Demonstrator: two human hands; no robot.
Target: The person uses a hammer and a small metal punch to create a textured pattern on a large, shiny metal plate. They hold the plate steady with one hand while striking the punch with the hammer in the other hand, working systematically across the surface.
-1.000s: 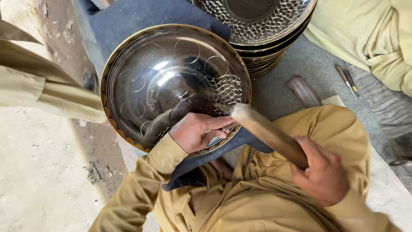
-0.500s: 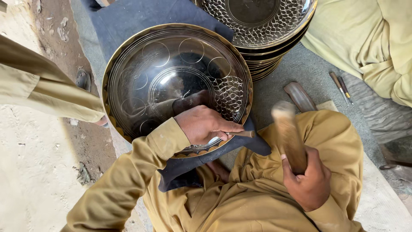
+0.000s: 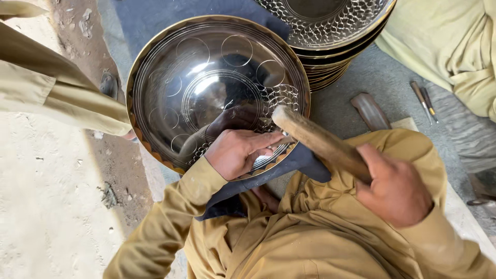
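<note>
Two hands work over a lap in tan cloth. Nearest, the right hand [image 3: 395, 191] has its fingers wrapped round a wooden mallet handle [image 3: 320, 142]. Beyond, the left hand [image 3: 240, 152] pinches a small tool, barely visible, against the domed metal bowl [image 3: 206, 88] resting on dark blue cloth [image 3: 155, 15]. Farther off, stacked patterned bowls [image 3: 330, 31].

Grey floor [image 3: 361, 82] bears stacked bowls [image 3: 330, 51], two tools [image 3: 424, 101].
</note>
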